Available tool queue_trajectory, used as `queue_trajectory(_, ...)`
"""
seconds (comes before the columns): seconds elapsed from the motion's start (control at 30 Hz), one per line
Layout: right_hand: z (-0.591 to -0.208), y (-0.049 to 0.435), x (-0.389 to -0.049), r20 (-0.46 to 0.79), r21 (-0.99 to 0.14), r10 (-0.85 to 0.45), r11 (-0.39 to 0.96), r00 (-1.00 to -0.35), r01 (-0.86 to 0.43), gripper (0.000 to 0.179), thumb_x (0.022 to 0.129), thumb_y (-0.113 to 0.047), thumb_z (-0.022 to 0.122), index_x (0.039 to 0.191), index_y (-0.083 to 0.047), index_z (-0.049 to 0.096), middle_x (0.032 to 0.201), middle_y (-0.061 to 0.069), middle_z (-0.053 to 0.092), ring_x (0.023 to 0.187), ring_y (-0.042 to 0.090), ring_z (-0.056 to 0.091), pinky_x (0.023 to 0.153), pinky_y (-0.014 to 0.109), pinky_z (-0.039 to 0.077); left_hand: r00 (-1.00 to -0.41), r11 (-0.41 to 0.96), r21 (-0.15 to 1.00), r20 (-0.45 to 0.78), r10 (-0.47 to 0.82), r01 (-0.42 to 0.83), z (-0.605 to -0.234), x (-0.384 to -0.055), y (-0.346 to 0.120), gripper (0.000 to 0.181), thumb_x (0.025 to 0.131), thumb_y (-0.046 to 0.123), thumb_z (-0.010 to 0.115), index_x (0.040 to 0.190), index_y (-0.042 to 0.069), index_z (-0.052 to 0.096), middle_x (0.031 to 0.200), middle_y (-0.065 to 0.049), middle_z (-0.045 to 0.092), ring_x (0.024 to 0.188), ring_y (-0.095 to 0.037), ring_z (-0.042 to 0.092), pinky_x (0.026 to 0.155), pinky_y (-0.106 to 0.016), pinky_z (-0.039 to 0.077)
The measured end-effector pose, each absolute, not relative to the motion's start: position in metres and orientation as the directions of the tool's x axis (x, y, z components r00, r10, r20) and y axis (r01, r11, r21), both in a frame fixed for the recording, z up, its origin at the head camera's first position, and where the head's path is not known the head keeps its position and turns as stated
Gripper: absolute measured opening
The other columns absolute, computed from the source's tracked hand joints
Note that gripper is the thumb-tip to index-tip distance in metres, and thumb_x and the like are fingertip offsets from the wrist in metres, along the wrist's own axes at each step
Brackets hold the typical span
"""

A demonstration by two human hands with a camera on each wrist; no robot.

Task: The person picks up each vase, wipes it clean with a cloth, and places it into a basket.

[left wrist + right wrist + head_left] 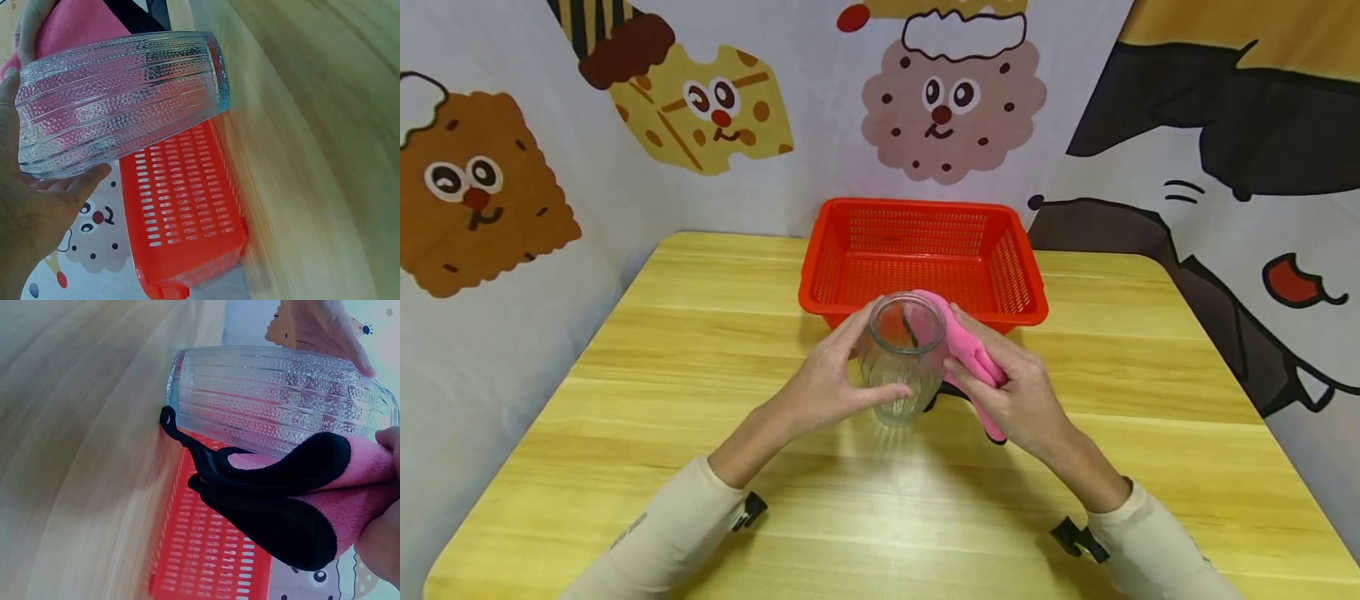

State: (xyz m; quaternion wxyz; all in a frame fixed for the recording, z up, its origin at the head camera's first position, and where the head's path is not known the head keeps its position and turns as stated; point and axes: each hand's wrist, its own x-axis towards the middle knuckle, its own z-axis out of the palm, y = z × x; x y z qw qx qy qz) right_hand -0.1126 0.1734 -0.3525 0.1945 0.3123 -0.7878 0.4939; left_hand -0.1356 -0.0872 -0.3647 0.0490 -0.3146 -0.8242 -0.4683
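A clear ribbed glass vase (887, 367) stands roughly upright in front of me, its round mouth facing up. My left hand (827, 375) holds it from the left, thumb on the near side and fingers toward the back. In my right hand (1022, 404) is a folded pink cloth (964, 340) with black edging, gripped against the vase's right side near the rim. The right wrist view shows the cloth's black edge and loop (167, 419) hanging beside the textured glass (262, 394). Whether the vase's base touches the table is hard to tell.
Behind the vase, a red perforated plastic basket (1030, 315) sits at the far side of the wooden table (700, 350). A white curtain (820, 108) with cartoon food prints hangs behind and on both sides.
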Motion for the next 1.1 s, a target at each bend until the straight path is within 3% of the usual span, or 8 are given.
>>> queue_trajectory(0.2, -0.356, 0.175, -0.117, 0.626, -0.608, -0.344, 0.346, -0.699, -0.715, 0.074, 0.08, 0.016, 0.078, 0.147, -0.002, 0.053, 0.148, 0.009, 0.052, 0.133, 0.031, 0.052, 0.103, 0.027, 0.045, -0.782, 0.35, 0.728, 0.404, 0.475, 0.589, -0.366, -0.142, -0.087, 0.107, 0.08, 0.037, 0.089, 0.163, 0.023, 0.023, 0.157, -0.004, 0.041, 0.137, -0.021, 0.045, 0.103, -0.042, 0.049)
queue_trajectory(0.37, -0.361, 0.174, -0.12, 0.647, -0.579, -0.359, 0.342, -0.672, -0.74, 0.072, 0.081, 0.018, 0.075, 0.147, 0.001, 0.051, 0.15, 0.011, 0.05, 0.132, 0.033, 0.052, 0.102, 0.026, 0.046, -0.762, 0.326, 0.716, 0.441, 0.475, 0.618, -0.368, -0.145, -0.088, 0.107, 0.079, 0.034, 0.091, 0.163, 0.022, 0.025, 0.156, -0.008, 0.043, 0.138, -0.023, 0.045, 0.104, -0.044, 0.048)
queue_trajectory(0.5, -0.364, 0.174, -0.119, 0.67, -0.555, -0.357, 0.342, -0.651, -0.759, 0.071, 0.079, 0.021, 0.074, 0.145, 0.003, 0.053, 0.149, 0.013, 0.05, 0.131, 0.035, 0.053, 0.102, 0.026, 0.046, -0.756, 0.331, 0.704, 0.453, 0.473, 0.629, -0.369, -0.146, -0.088, 0.107, 0.079, 0.034, 0.091, 0.163, 0.021, 0.025, 0.156, -0.005, 0.043, 0.138, -0.022, 0.045, 0.105, -0.044, 0.047)
queue_trajectory(0.9, -0.368, 0.177, -0.118, 0.67, -0.554, -0.341, 0.362, -0.66, -0.75, 0.063, 0.083, 0.021, 0.067, 0.142, 0.003, 0.056, 0.146, 0.016, 0.053, 0.132, 0.032, 0.052, 0.105, 0.031, 0.045, -0.766, 0.347, 0.706, 0.44, 0.47, 0.618, -0.369, -0.147, -0.088, 0.108, 0.078, 0.036, 0.091, 0.163, 0.023, 0.024, 0.157, 0.001, 0.04, 0.14, -0.02, 0.043, 0.107, -0.046, 0.045)
queue_trajectory(1.0, -0.369, 0.177, -0.116, 0.677, -0.55, -0.336, 0.362, -0.655, -0.753, 0.063, 0.083, 0.022, 0.065, 0.142, 0.002, 0.056, 0.145, 0.017, 0.053, 0.129, 0.029, 0.054, 0.099, 0.023, 0.049, -0.773, 0.36, 0.706, 0.432, 0.464, 0.61, -0.368, -0.147, -0.088, 0.108, 0.078, 0.038, 0.091, 0.163, 0.024, 0.025, 0.156, 0.001, 0.041, 0.139, -0.019, 0.044, 0.106, -0.045, 0.046)
queue_trajectory(1.1, -0.371, 0.177, -0.114, 0.676, -0.55, -0.334, 0.364, -0.656, -0.752, 0.063, 0.083, 0.022, 0.063, 0.142, 0.002, 0.056, 0.145, 0.018, 0.053, 0.124, 0.024, 0.057, 0.084, 0.014, 0.048, -0.78, 0.362, 0.714, 0.423, 0.461, 0.6, -0.368, -0.146, -0.088, 0.108, 0.078, 0.037, 0.091, 0.162, 0.024, 0.026, 0.155, 0.001, 0.042, 0.137, -0.019, 0.046, 0.104, -0.044, 0.048)
